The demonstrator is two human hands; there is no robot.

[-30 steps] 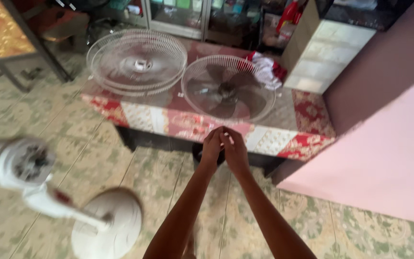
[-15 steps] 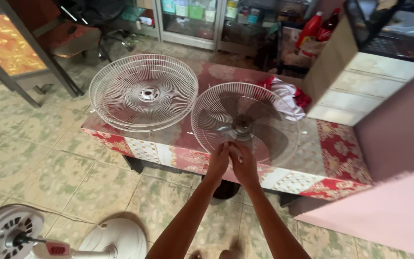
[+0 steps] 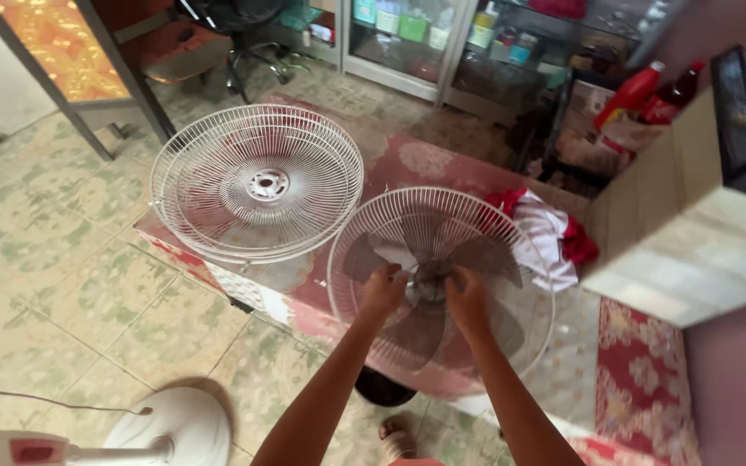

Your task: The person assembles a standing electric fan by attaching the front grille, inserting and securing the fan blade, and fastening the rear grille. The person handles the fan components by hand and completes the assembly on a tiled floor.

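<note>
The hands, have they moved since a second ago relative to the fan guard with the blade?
Yes. Both hands moved forward, from the table's near edge onto the blade guard.

I am seeing a second white fan grille [image 3: 257,183] lying at upper centre-left, a red-and-white cloth [image 3: 546,237] sitting right of centre, a fan stand base [image 3: 168,428] resting lower left, and red bottles [image 3: 641,91] standing upper right.

A white round wire fan guard [image 3: 256,183] and a white wire guard over grey-brown fan blades [image 3: 429,280] are seen on a desk [image 3: 623,388] covered in red floral cloth; the floor tiles [image 3: 53,285] are mottled green and cream
</note>
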